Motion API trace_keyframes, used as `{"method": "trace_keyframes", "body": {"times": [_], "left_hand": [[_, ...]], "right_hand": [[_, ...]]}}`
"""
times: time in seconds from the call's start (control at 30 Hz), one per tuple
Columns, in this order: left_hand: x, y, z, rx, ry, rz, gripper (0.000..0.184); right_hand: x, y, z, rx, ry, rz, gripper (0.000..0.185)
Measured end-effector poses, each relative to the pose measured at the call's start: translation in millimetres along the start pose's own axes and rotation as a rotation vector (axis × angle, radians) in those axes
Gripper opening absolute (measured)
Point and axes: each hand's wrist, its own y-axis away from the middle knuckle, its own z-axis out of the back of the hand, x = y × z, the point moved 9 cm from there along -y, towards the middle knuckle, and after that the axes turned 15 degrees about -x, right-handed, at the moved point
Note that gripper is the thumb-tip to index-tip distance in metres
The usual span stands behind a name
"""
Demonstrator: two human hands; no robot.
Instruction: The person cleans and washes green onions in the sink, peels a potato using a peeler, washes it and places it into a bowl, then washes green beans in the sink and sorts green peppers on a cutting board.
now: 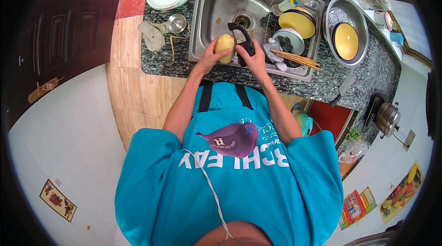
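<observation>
"Where was the potato (226, 43)?"

"12 o'clock, above the sink (195, 29)'s near side: L hand (213, 56) had fingers curled round it, R hand (253, 57) gripped a black peeler (246, 41). Prob. firm, slick, fairly light; best held round its sides."

"Surface, room?"

"Speckled ctr (154, 64), steel bowl (363, 39) ~1 o'clock; dark door (78, 25) ~10."
</observation>
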Motion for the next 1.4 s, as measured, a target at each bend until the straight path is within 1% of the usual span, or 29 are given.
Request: {"method": "trace_keyframes", "body": {"times": [0.03,0.07,0.1,0.17,0.2,0.3,0.37,0.43,0.47,0.5,0.57,0.6,0.63,0.7,0.73,0.77,0.83,0.87,0.97,1.0,1.03,1.07,1.1,1.13,1.17,1.23,1.3,1.33,1.4], "left_hand": [[-6.6,-1.0,-0.2,-0.051,-0.100,-0.113,0.062],[-8.7,-2.4,1.5,-0.053,-0.089,-0.108,0.065],[-7.6,-5.8,4.0,-0.056,-0.085,-0.111,0.065],[-13.8,-8.1,12.8,-0.107,-0.269,-0.265,0.066],[-15.1,-6.9,13.7,-0.108,-0.270,-0.265,0.066],[-18.8,1.3,12.2,-0.112,-0.349,-0.310,0.069],[-21.1,3.1,4.8,-0.023,-0.343,-0.281,0.071],[-25.1,-1.5,5.8,-0.028,-0.363,-0.292,0.072],[-22.7,-0.3,9.6,-0.063,-0.368,-0.293,0.072],[-18.8,-1.1,12.8,-0.092,-0.374,-0.297,0.072],[-16.8,-1.4,17.7,-0.107,-0.382,-0.313,0.070],[-20.4,1.0,15.2,-0.070,-0.425,-0.319,0.069],[-24.6,1.7,11.6,-0.036,-0.466,-0.330,0.069],[-25.7,10.4,2.5,-0.010,-0.433,-0.307,0.067],[-29.6,10.6,-1.7,0.013,-0.402,-0.296,0.065],[-35.1,8.0,-2.8,0.014,-0.405,-0.302,0.065],[-42.4,9.3,-1.1,-0.022,-0.416,-0.370,0.061],[-44.9,7.3,-0.8,-0.025,-0.417,-0.375,0.061],[-41.3,8.6,5.7,-0.098,-0.520,-0.396,0.061],[-38.5,7.3,6.4,-0.097,-0.520,-0.397,0.061],[-22.7,3.4,6.8,-0.038,-0.285,-0.192,0.060],[-7.1,2.2,4.6,0.019,-0.050,0.015,0.058],[-7.5,0.2,4.4,0.019,-0.050,0.014,0.058],[-9.9,-2.2,3.9,0.020,0.074,0.027,0.057],[-11.2,-2.5,3.3,0.022,0.197,0.041,0.056],[-12.3,-3.4,6.5,-0.028,0.214,0.037,0.053],[-10.2,-3.8,15.4,-0.104,0.165,0.019,0.049],[-4.3,-6.3,17.2,-0.104,0.165,0.017,0.049],[-11.4,-13.4,25.9,-0.208,-0.069,-0.229,0.047]], "right_hand": [[17.8,3.7,3.2,-0.009,0.102,0.082,0.043],[33.7,6.9,5.5,-0.016,0.205,0.165,0.045],[39.4,6.3,7.9,-0.012,0.207,0.169,0.045],[58.8,9.9,10.2,0.012,0.256,0.324,0.045],[64.4,13.5,4.6,0.096,0.298,0.347,0.045],[38.4,-3.6,11.4,0.028,0.364,0.308,0.044],[17.2,-13.1,20.9,0.043,0.440,0.249,0.044],[29.7,-15.6,29.5,-0.046,0.390,0.252,0.044],[39.6,-13.8,27.9,-0.041,0.370,0.320,0.044],[49.5,-10.6,25.4,-0.041,0.373,0.317,0.044],[60.6,-4.4,18.5,0.016,0.229,0.246,0.046],[61.9,-1.2,15.4,0.074,0.269,0.281,0.047],[58.9,-4.8,16.3,0.072,0.268,0.283,0.047],[34.1,-9.4,15.0,0.128,0.368,0.207,0.045],[33.3,-12.9,15.7,0.104,0.448,0.294,0.044],[28.3,-17.9,17.6,0.101,0.444,0.299,0.044],[24.7,-17.8,26.5,0.046,0.410,0.215,0.043],[25.7,-18.2,27.1,0.014,0.353,0.228,0.042],[44.3,-8.8,20.0,0.037,0.253,0.203,0.042],[40.9,-10.1,20.0,0.017,0.269,0.208,0.043],[35.7,-12.2,18.6,0.015,0.268,0.208,0.043],[12.2,-15.6,18.5,0.015,0.038,-0.066,0.043],[-9.3,-13.8,14.5,0.015,-0.193,-0.338,0.044],[-13.4,-15.5,13.8,0.015,-0.193,-0.338,0.044],[-15.2,-17.6,17.4,-0.017,-0.140,-0.290,0.043],[-14.4,-23.1,21.6,-0.073,-0.034,-0.187,0.043],[-17.6,-16.6,20.8,-0.064,-0.013,-0.203,0.043],[-10.4,-13.4,20.5,-0.061,0.010,-0.122,0.042],[8.9,-7.4,17.5,-0.083,0.119,0.072,0.041]]}}
